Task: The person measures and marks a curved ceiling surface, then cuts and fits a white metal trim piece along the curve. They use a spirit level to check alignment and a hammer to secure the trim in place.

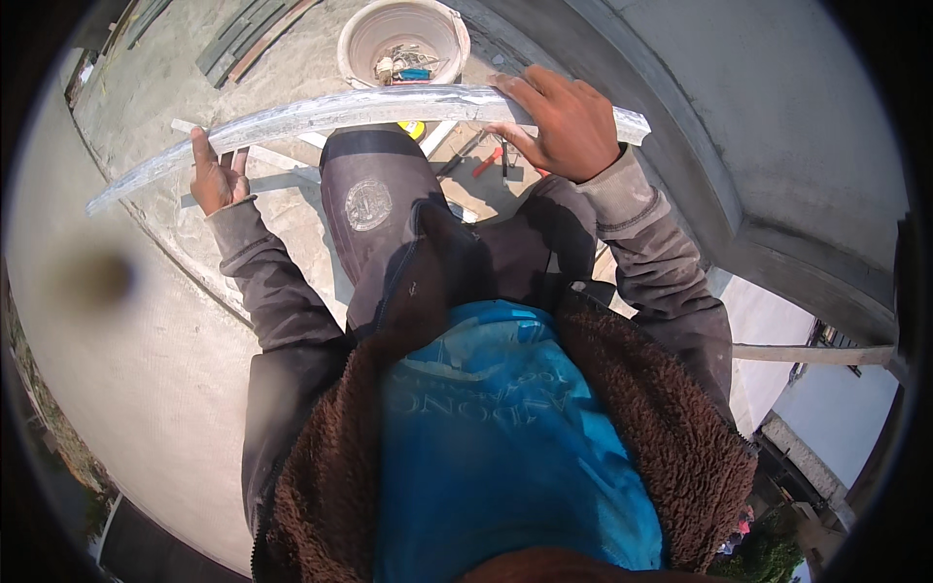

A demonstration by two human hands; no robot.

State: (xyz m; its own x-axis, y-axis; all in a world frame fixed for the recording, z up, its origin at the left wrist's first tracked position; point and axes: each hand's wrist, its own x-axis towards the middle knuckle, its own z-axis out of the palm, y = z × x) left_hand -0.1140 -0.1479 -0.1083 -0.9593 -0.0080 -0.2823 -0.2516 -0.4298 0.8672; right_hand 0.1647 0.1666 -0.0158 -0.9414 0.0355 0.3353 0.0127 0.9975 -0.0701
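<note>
A long pale metal bar (360, 109), streaked with white residue, spans the space above my knees; the fisheye view makes it look bowed. My right hand (567, 121) is closed over the bar near its right end, with the thumb on the near side. Farther along to the left, my left hand (220, 173) grips the bar with one digit over its near face and the other fingers partly hidden. Just beyond the bar's middle stands a whitish bucket (451, 47) with tangled string and a blue item inside. A yellow round item (413, 128) shows partly below the bar.
Red-handled tools (488, 161) lie on the dusty floor between my knees. Long dark strips (243, 39) lie at the far left. A grey concrete wall (807, 126) with a stepped base rises on my right. White strips (277, 155) lie beneath the bar.
</note>
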